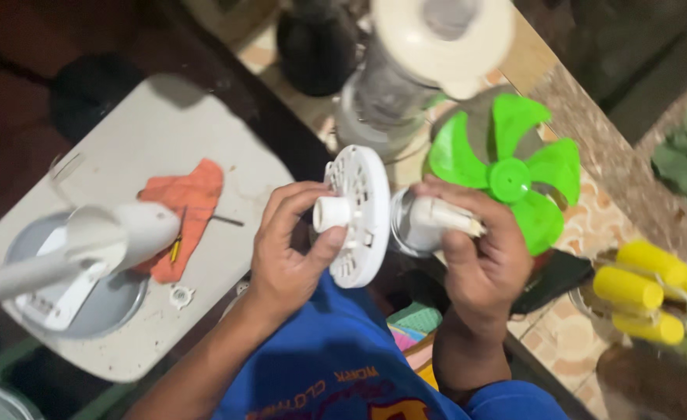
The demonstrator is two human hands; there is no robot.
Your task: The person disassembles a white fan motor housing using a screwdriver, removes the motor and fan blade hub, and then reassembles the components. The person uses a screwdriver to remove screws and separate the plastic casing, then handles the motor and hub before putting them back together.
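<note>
My left hand (290, 243) grips a round white plastic fan motor cover (361, 215) by the small white knob (332, 213) on its face. My right hand (479, 247) is closed around the fan's motor body (415, 222), and a cream tool handle (456, 217) lies across its fingers. The cover stands on edge between the two hands, close against the motor. A bright green fan blade (510, 173) sits just beyond my right hand.
A grey-white table (164, 132) at left carries an orange rag (185, 210), a fan base and stand (87, 257), a small screwdriver (177, 247) and a small white ring part (180, 295). Yellow cylinders (645, 292) lie at right. A blender-like appliance (405, 70) stands behind.
</note>
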